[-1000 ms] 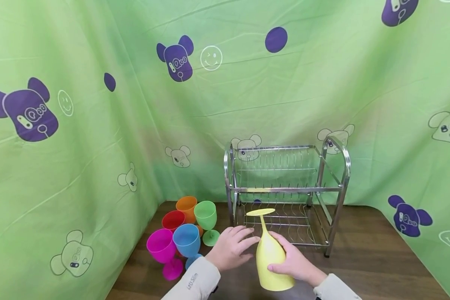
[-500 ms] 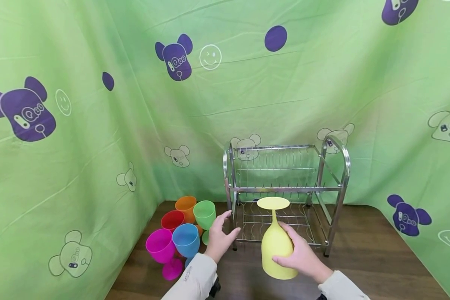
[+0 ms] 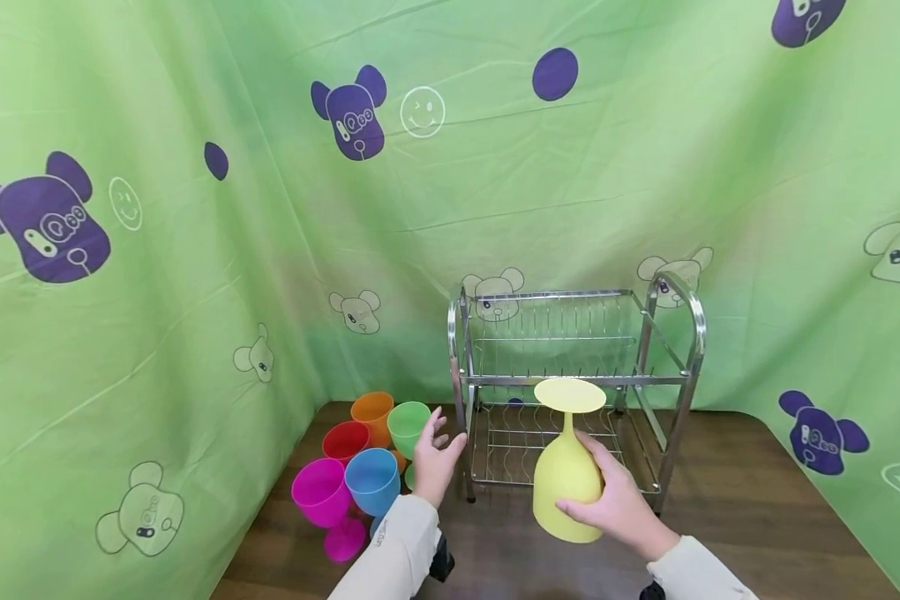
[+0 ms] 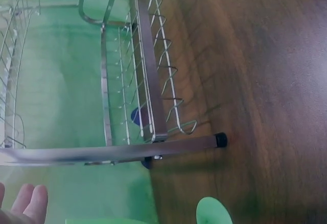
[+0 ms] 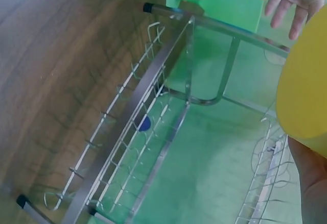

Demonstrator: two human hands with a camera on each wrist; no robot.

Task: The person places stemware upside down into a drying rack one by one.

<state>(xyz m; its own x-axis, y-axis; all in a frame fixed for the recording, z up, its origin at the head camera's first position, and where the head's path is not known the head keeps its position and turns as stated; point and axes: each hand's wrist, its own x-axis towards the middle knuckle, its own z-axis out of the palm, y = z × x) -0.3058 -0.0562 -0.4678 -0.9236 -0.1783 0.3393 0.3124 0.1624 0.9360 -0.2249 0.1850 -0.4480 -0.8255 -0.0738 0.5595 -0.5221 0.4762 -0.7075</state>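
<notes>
In the head view my right hand (image 3: 621, 507) grips a yellow plastic goblet (image 3: 562, 483) by its bowl. The goblet is upside down, foot on top, in front of the two-tier metal dish rack (image 3: 570, 380). Its yellow bowl (image 5: 306, 86) fills the right edge of the right wrist view. My left hand (image 3: 433, 468) is raised at the rack's left front corner, fingers apart and holding nothing. It partly hides a green goblet (image 3: 405, 423) behind it; whether they touch I cannot tell. In the left wrist view only some fingertips (image 4: 37, 203) show.
Upright goblets stand at the left of the wooden table (image 3: 742, 475): magenta (image 3: 319, 493), blue (image 3: 373, 482), red (image 3: 345, 442) and orange (image 3: 372, 410). A green patterned cloth (image 3: 435, 208) hangs behind and beside the table.
My right hand has carried the yellow goblet up and to the right, towards the rack, its foot now tipped more into view. My left hand has moved left, away from the goblet.
</notes>
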